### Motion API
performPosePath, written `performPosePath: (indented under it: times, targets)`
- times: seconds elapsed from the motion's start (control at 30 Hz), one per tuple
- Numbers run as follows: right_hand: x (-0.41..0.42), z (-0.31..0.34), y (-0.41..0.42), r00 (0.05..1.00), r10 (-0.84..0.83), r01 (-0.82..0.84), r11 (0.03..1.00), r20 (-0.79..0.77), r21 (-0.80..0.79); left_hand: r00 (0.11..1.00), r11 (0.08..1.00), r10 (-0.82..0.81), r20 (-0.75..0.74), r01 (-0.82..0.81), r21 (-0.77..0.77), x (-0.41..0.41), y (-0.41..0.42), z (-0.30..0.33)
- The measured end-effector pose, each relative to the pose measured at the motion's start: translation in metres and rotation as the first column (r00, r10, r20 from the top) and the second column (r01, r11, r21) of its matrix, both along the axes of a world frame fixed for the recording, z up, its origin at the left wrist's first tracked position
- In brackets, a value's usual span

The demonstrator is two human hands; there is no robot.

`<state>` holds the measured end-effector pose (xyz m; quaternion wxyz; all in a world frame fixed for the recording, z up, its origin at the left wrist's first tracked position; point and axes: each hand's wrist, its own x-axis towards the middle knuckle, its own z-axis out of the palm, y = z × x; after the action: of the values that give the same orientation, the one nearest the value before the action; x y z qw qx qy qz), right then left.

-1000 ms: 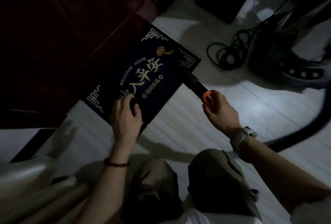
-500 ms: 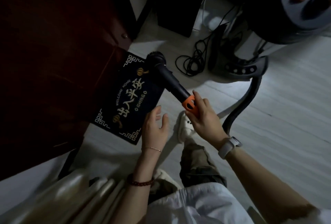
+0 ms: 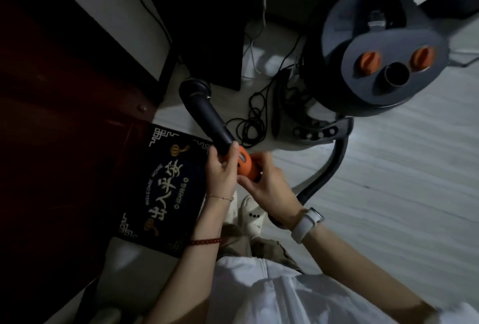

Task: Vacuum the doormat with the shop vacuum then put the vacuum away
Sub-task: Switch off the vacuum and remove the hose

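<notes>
The wand (image 3: 207,114) is gripped by the left hand (image 3: 223,171) and right hand (image 3: 267,184) at its orange collar (image 3: 245,165), lifted off the doormat (image 3: 166,189) by the floor's door edge; vacuuming seems finished, so separating or stowing toward the shop vacuum (image 3: 383,51) is called for.

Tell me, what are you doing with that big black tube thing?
A person stands over a doormat holding the shop vacuum's nozzle off the floor. The left hand grips the black tube just above its orange collar, and the right hand holds the collar from below. The nozzle's mouth points away, past the mat's far edge. The hose curves back to the grey vacuum drum, which stands on the pale floor beside a tangle of black cord.
</notes>
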<state>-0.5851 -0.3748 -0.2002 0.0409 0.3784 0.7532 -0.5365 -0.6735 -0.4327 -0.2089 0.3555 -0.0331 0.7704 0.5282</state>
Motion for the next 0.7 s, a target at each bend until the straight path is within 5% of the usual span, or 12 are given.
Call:
performPosePath:
  times: [0.4,0.6,0.7]
  targets:
    - [0.001,-0.012,0.130,0.940,-0.342,0.330,0.917,0.017,0.223,0.932,0.952,-0.307,-0.195,0.300,-0.065,-0.052,0.118,-0.010]
    - [0.044,-0.017,0.215,0.819,-0.574,0.524,0.741,-0.010,0.421,0.850,0.902,-0.432,-0.301,0.415,-0.122,-0.035,0.181,-0.015]
    - [0.059,-0.031,0.265,0.813,-0.580,0.488,0.724,0.048,0.487,0.839,0.896,-0.443,-0.316,0.420,-0.142,-0.020,0.202,-0.023]
